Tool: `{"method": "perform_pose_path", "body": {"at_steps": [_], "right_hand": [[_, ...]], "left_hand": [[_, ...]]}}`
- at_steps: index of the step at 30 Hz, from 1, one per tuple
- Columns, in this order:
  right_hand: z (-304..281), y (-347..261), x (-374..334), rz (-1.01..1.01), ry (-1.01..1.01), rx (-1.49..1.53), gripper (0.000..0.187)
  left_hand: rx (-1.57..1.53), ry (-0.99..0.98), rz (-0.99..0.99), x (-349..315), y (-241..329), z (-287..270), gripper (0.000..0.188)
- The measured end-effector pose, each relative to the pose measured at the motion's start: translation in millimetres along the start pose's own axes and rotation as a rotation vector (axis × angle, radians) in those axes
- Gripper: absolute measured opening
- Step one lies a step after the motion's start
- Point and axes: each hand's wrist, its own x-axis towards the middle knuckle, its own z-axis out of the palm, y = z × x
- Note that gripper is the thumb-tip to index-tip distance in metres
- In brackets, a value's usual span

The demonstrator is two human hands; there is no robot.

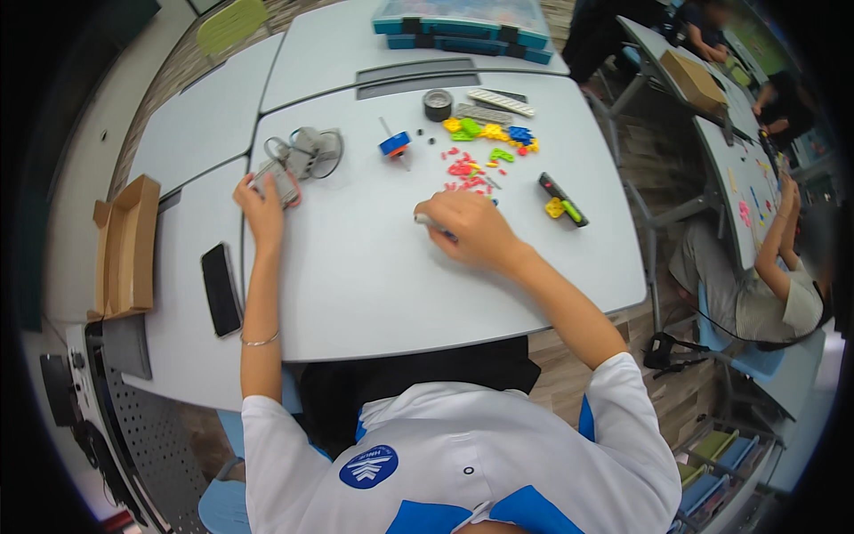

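At the table's left side, my left hand (261,212) is closed on the near edge of a light grey plastic block (281,182). A grey motor-like unit with looped cables (311,151) lies right beyond that block. My right hand (473,230) is curled near the table's middle, with a small light grey piece (422,219) showing at its fingertips; the rest of it is hidden by the fingers. Just past this hand lies a scatter of small red pegs (464,167). Between the hands, farther off, a blue and orange piece on a thin rod (394,145) rests on the table.
Farther back are a dark wheel (438,105), yellow connectors (492,131), green connectors (464,131) and white beams (501,101). A black beam assembly (564,201) lies right. Teal cases (463,43) stand behind. Left are a phone (221,289) and cardboard box (133,254). Other people sit right.
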Motion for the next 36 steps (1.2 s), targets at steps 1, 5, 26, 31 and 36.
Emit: {"method": "perform_pose_path", "body": {"at_steps": [1, 5, 26, 31, 36], "right_hand": [[-6, -4, -4, -0.008, 0.017, 0.015, 0.020], [0, -18, -2, -0.018, 0.041, 0.074, 0.026], [-16, -7, 0, 0.360, 0.296, 0.020, 0.016], [-29, 0, 4, 0.398, 0.368, 0.084, 0.018], [-25, 4, 4, 0.385, 0.287, 0.145, 0.022]], "left_hand": [[0.011, 0.001, 0.009, 1, -1, -3, 0.049], [0.086, 0.003, 0.093, 5, 10, -10, 0.047], [-0.120, -0.611, 0.695, -33, 180, 60, 0.056], [-0.452, -0.641, 0.576, -61, 183, 60, 0.063], [-0.523, -0.656, 0.647, -79, 190, 57, 0.071]]}}
